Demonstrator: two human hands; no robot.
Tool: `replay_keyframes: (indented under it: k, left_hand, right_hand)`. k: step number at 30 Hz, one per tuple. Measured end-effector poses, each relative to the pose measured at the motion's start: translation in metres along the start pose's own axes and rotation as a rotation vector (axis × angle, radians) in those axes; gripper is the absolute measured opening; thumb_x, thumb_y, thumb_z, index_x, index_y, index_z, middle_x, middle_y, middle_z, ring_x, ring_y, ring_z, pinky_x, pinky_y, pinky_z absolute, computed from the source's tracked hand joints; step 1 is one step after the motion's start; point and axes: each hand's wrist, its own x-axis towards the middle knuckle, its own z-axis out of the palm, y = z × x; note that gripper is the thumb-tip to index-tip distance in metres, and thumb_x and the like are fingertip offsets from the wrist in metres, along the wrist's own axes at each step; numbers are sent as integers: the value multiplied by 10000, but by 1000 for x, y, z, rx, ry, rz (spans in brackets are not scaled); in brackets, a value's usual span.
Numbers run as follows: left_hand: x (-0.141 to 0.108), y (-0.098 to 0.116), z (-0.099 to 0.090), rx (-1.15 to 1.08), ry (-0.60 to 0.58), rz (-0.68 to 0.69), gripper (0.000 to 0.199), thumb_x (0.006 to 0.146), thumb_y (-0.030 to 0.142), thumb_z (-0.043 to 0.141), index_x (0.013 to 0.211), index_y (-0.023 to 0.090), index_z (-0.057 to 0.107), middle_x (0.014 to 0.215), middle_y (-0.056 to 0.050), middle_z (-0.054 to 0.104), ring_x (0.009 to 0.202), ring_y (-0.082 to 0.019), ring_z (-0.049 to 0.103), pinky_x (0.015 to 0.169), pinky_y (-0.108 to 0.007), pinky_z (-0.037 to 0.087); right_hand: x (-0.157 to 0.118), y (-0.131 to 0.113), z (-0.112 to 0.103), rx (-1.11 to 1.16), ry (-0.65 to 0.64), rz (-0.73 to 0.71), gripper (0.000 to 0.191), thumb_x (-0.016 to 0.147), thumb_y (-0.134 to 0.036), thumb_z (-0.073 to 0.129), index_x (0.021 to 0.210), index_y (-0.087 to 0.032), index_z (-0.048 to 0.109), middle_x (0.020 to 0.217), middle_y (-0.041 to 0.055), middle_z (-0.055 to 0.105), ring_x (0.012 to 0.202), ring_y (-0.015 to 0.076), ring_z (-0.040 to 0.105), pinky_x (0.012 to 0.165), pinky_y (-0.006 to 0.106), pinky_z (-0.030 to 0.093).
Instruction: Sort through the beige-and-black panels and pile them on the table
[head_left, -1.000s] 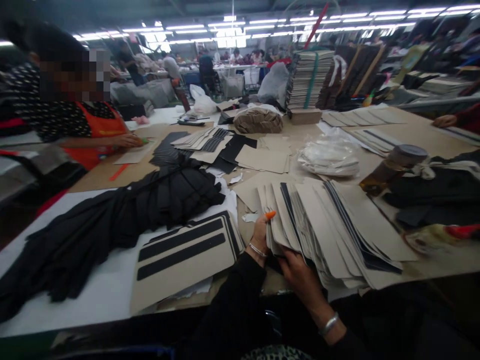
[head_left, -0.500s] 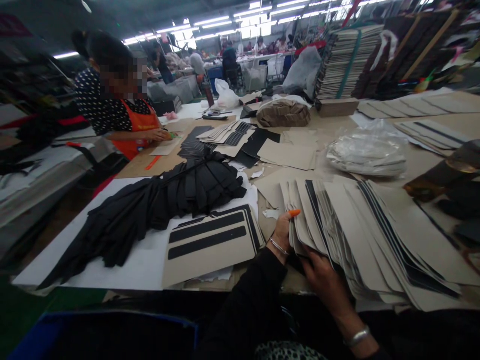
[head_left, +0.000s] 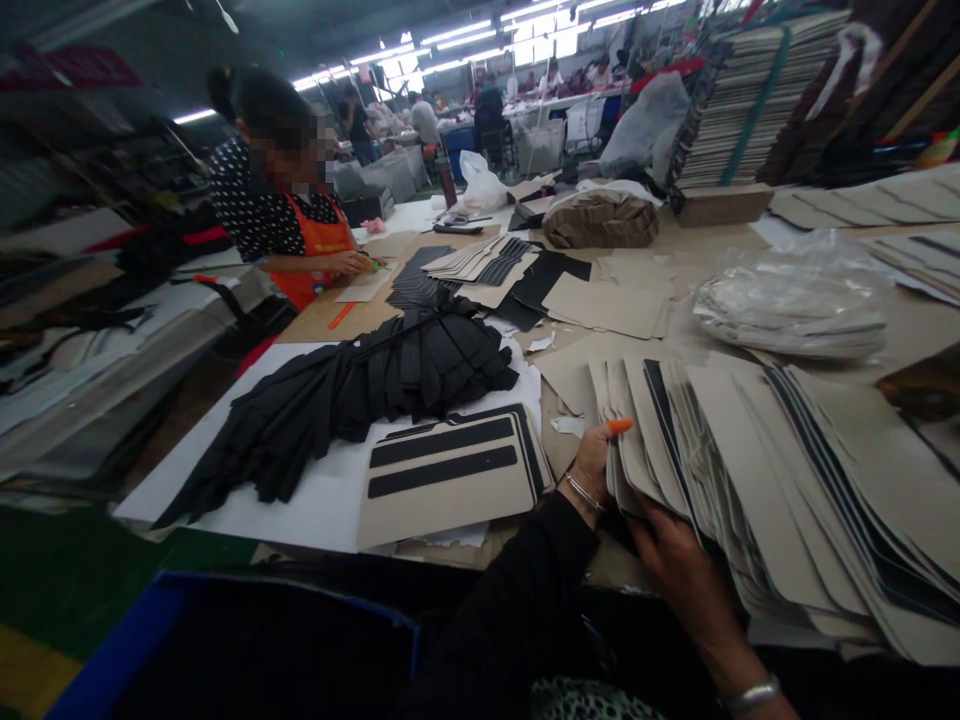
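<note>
A row of beige panels [head_left: 757, 460], some with black strips, leans in a fanned stack at the table's front right. My left hand [head_left: 592, 465], with an orange cover on the thumb, is closed on the leftmost panels, thumb on the near face and the other fingers hidden behind. My right hand [head_left: 679, 555] is at the lower edge of the same panels, its fingertips tucked under and between them. Left of my hands lies a small pile of beige panels with two black strips [head_left: 450, 475]. Beyond it a bundle of black fabric strips [head_left: 405, 370] is spread on white paper.
Across the table a co-worker in an orange apron [head_left: 311, 245] handles a flat piece. Mid-table lie more panels [head_left: 607, 303], a plastic-wrapped bundle [head_left: 795, 300] and a brown bundle [head_left: 600, 215]. A tall strapped stack [head_left: 750, 110] stands behind. Below the front edge is a blue bin [head_left: 142, 640].
The head view has turned slightly left, so everything sits farther right in the picture. Both hands keep their places at the left end of the panel stack.
</note>
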Motion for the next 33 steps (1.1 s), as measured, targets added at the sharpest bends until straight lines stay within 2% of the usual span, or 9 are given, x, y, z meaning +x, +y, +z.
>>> replay_keyframes:
  k: [4,6,9,12,16,20,23,28,33]
  left_hand:
    - [1,1,1,6,57,21,372,807,164,545,1098,-5,704,909,-166,781,923,-299,748,944,-415,553]
    - [0,1,3,19,72,23,377,812,166,538,1105,-7,701,889,-162,782,930,-302,750,954,-420,551]
    - [-5,2,8,51,56,16,391,843,200,513,1108,-22,696,856,-166,782,949,-314,750,974,-440,545]
    - [-6,6,10,85,6,2,408,883,235,482,1098,-38,697,849,-182,780,972,-319,748,996,-441,537]
    - [-2,11,7,117,-17,22,337,882,209,530,1091,11,707,836,-146,788,984,-315,749,1020,-442,531]
    - [-2,12,5,144,32,74,321,863,177,583,1122,31,705,876,-136,793,989,-320,749,1009,-446,548]
    - [-4,11,6,178,113,130,324,851,153,599,1134,40,707,885,-131,794,961,-324,756,973,-448,576]
    - [-7,11,12,164,109,77,339,863,180,594,1154,56,716,876,-132,795,979,-342,753,942,-464,599]
    - [-6,12,12,173,137,130,334,854,151,603,1153,69,726,810,-108,794,984,-336,753,938,-443,608]
  right_hand:
    - [1,3,5,151,31,30,443,899,-59,438,1164,-230,749,1311,104,687,926,231,705,903,358,564]
    - [5,1,0,236,42,104,405,917,-100,454,1157,-235,752,1253,105,715,968,235,707,946,357,553]
    - [12,-10,-12,244,50,207,352,937,-206,516,1214,-240,732,1185,101,739,1036,240,704,953,323,556]
    - [22,-22,-18,270,0,343,397,955,-244,533,1328,-252,668,1225,97,723,1119,251,691,961,321,560]
    - [34,-30,-22,314,-44,468,508,956,-223,552,1455,-318,548,1296,86,690,1200,272,660,1016,381,544]
    - [38,-31,-30,369,0,462,544,942,-215,565,1469,-346,528,1390,73,639,1314,311,578,1124,479,458]
    - [38,-28,-31,439,13,439,569,936,-221,573,1483,-361,505,1454,56,590,1309,299,585,1111,438,479]
    - [41,-25,-31,477,-40,443,567,914,-210,585,1464,-335,534,1401,85,631,1280,323,605,1093,458,489]
    - [44,-27,-40,503,-68,467,521,919,-194,552,1422,-331,575,1362,75,657,1310,330,578,1118,484,459]
